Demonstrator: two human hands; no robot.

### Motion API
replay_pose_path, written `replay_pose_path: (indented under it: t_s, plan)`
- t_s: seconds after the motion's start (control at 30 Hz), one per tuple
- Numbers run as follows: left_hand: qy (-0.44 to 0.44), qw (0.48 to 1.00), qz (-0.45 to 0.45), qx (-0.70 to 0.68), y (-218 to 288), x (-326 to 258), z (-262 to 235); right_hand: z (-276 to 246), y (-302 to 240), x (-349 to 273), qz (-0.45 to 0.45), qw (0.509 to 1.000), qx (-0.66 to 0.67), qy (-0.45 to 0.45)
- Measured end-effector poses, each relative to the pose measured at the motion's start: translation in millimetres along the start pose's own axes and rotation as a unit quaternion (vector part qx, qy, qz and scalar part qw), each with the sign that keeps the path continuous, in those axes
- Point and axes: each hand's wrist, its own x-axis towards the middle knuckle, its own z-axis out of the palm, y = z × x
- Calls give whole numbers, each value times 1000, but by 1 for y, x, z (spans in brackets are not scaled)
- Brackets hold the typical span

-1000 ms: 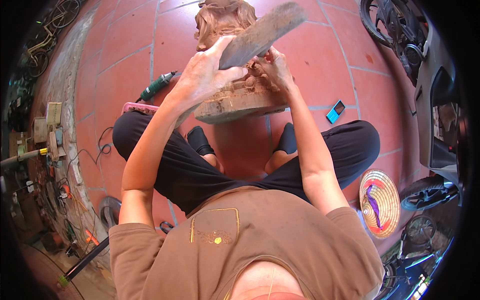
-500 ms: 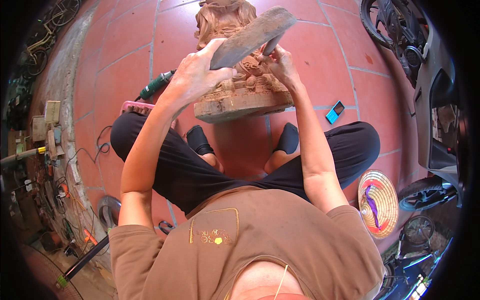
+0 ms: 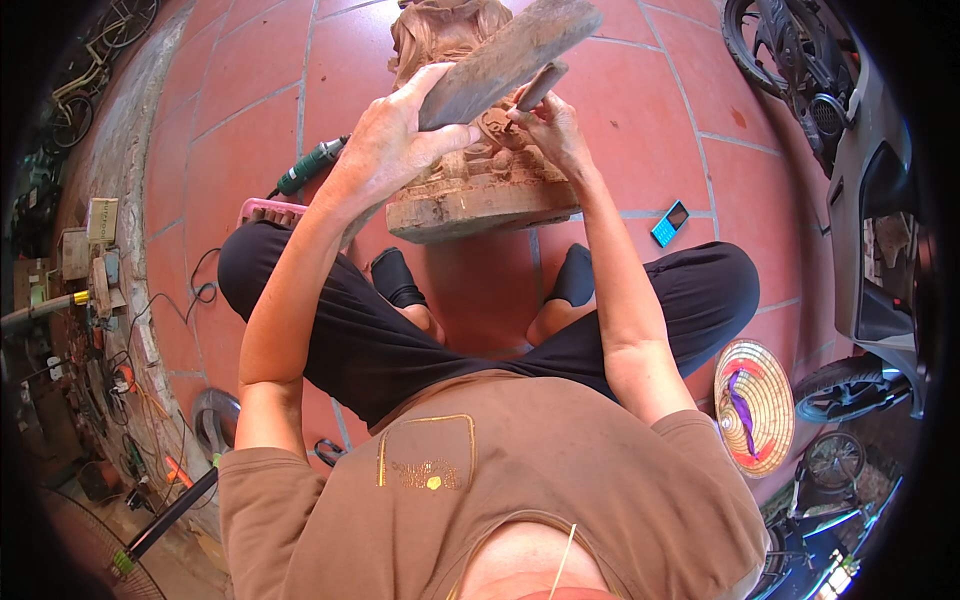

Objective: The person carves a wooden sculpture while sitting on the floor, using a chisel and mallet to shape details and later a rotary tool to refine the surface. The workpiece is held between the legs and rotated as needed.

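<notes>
My left hand [image 3: 395, 140] is closed on one end of a long, flat grey-brown bar [image 3: 510, 65], its thumb along the near side. The bar slants up to the right above a carved wooden figure [image 3: 470, 190]. Between the fingertips and thumb of my right hand [image 3: 556, 135] is a short, dark, rod-like piece [image 3: 541, 87], just to the right of the bar; its lower end is hidden. The figure lies on the floor before my feet, its flat base toward me, with the bar and both hands covering part of its carving.
A green power tool [image 3: 312, 166] and a pink tray of brown-handled tools [image 3: 270, 212] lie left of the figure. A blue phone [image 3: 670, 223] rests on the red tiles at right. A woven hat [image 3: 755, 408] and a motorbike [image 3: 880, 230] stand further right.
The bar has risen slightly and swung away from the rod-like piece. My right hand has shifted a little left, and more of the rod-like piece shows.
</notes>
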Motion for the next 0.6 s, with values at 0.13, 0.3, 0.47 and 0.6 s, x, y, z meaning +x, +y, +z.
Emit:
replay_pose_path:
  t_s: [0.13,0.3,0.47,0.6]
  plan:
    - [-16,997,-13,75,4,0,2,3,-4,-2,-35,997,-63,3]
    - [-38,985,-28,166,18,-2,-4,1,-7,-2,-15,993,-109,-32]
    - [10,999,19,46,15,0,4,0,3,2,-20,995,-93,-36]
    - [-60,985,-45,154,18,2,-1,-1,-13,-3,1,993,-109,-40]
